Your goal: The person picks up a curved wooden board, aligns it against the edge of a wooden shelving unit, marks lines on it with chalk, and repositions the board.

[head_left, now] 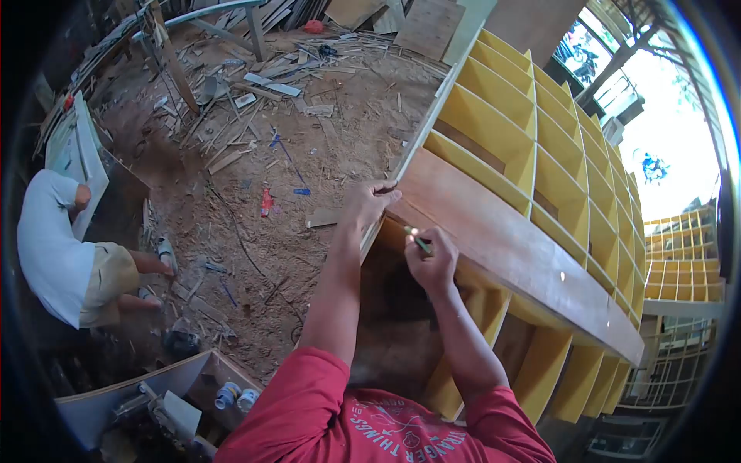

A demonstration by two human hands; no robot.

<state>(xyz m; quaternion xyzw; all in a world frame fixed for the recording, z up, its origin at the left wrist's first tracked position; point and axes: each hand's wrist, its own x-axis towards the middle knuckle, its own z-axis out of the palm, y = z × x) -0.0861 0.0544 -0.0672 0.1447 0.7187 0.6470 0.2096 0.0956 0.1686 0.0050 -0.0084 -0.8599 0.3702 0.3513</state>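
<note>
My right hand (434, 261) is closed around a green pencil (421, 244), its tip pointing up and left toward the near edge of a long reddish-brown plywood strip (494, 231). Whether the tip touches the wood I cannot tell. My left hand (367, 205) grips the left edge of the yellow wooden frame, at the end of that strip, thumb and fingers around it. The strip lies across a large curved yellow grid frame (556, 154) with many open cells. Below my right hand, a dark opening in the frame shows between my forearms.
At the left, another person (62, 247) in a white shirt bends over a pale panel (77, 154). Wood scraps (231, 147) and sawdust cover the ground. A wooden box (185, 370) with tools and tape rolls stands at lower left. A second grid frame (683, 262) is at right.
</note>
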